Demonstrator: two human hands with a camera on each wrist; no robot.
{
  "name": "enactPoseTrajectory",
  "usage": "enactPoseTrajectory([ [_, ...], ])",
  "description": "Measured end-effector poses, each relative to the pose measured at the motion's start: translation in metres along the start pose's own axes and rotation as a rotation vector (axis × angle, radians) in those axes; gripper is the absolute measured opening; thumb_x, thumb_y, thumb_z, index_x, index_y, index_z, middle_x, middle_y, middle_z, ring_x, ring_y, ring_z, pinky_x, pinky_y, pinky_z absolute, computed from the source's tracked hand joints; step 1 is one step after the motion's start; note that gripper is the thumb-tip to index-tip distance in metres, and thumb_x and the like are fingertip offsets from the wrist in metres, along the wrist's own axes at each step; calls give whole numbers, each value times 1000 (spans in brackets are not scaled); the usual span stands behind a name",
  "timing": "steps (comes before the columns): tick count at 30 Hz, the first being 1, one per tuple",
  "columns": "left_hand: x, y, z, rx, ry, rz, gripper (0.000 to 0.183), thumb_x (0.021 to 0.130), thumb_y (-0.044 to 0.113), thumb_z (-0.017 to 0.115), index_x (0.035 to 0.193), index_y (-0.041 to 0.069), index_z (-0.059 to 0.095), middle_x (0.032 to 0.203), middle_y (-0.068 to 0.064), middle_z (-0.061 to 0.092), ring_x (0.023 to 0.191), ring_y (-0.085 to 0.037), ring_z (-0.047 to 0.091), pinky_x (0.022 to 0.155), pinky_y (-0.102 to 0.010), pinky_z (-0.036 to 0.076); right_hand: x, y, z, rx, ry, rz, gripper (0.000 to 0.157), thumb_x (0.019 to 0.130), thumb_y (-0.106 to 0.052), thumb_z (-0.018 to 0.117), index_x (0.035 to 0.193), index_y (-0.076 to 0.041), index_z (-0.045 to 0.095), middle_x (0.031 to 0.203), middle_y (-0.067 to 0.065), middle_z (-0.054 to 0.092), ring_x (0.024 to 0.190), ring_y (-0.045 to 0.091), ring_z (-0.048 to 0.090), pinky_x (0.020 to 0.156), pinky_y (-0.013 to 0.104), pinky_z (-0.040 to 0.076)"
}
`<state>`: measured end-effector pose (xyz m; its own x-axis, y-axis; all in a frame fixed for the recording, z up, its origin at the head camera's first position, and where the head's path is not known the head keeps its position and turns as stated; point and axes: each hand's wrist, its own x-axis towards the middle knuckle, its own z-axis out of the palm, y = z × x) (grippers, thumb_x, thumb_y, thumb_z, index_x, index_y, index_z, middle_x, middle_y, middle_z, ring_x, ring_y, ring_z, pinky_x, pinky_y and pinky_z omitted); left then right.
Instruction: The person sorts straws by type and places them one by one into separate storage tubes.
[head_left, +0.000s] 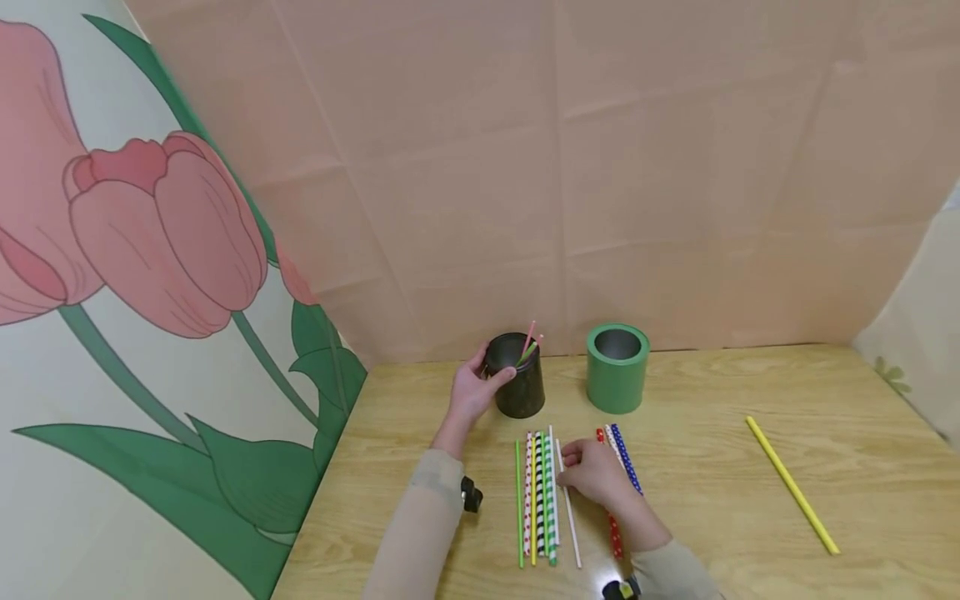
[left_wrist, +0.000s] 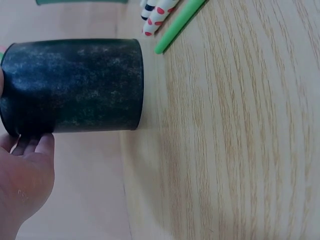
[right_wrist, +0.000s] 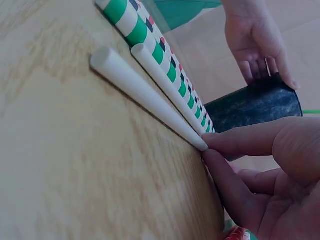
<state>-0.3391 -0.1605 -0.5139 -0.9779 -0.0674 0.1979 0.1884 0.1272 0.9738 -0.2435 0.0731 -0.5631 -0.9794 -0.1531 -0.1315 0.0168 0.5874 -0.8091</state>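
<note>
Beige sleeves (head_left: 417, 529); black wrist cameras (head_left: 471, 495)

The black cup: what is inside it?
Pink and green sticks lean inside the black cup. Its side covers their lower ends and the bottom, so these cannot be seen.

Lower ends of pink sticks (head_left: 529, 336) hidden inside black cup (head_left: 522, 396), green cup (head_left: 617, 385) cut off (left wrist view)

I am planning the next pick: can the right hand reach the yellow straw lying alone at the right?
Probably yes: nothing tall stands between the right hand and the yellow straw, though the hand pinches a white straw, which it should likely release first.
</note>
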Motion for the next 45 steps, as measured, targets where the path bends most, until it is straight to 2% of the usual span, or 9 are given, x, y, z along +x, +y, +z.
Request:
enactPoseTrajectory([
  [11,-2,2,-1,4,4,-9,84,93,13,86,161,-5,40,165,-25,38,152,-36,40,123,-42,38,-2,-3,3,-64,28,-23,40,69,-2,83,107,3,72,88,4,64,80,21,58,71,34,53],
  [20,-2,1,0,21,-1,-17,86,92,14,87,161,-4,40,165,-24,39,152,-35,40,123,-42,38,-4,-4,3,-90,31,1,41,68,-7,87,104,1,71,87,4,62,78,21,57,67,32,51],
  [29,0,2,1,-52,-27,9,83,93,3,82,160,-10,34,166,-28,32,155,-38,33,127,-44,30,-4,-7,0,-116,29,-16,38,68,-8,88,99,1,69,83,3,61,75,19,57,66,32,51],
  [32,-1,8,0,-40,-37,-2,82,93,2,82,159,-11,35,165,-31,32,154,-40,33,126,-46,31,-5,-8,-2,-115,21,-12,41,68,-9,88,103,3,70,82,3,62,75,20,58,65,32,52],
  [39,-15,37,-4,-32,-46,-7,78,93,1,82,158,-10,40,163,-34,35,153,-42,36,125,-48,33,-5,-9,-6,-82,10,11,50,68,-9,89,112,7,71,85,5,65,77,21,61,65,33,54],
  [45,-18,39,-4,-34,-32,1,79,92,3,84,157,-11,41,162,-34,36,152,-43,37,125,-50,34,-5,-6,-9,-60,23,3,49,68,-6,85,114,6,73,86,5,67,76,20,63,65,33,55],
])
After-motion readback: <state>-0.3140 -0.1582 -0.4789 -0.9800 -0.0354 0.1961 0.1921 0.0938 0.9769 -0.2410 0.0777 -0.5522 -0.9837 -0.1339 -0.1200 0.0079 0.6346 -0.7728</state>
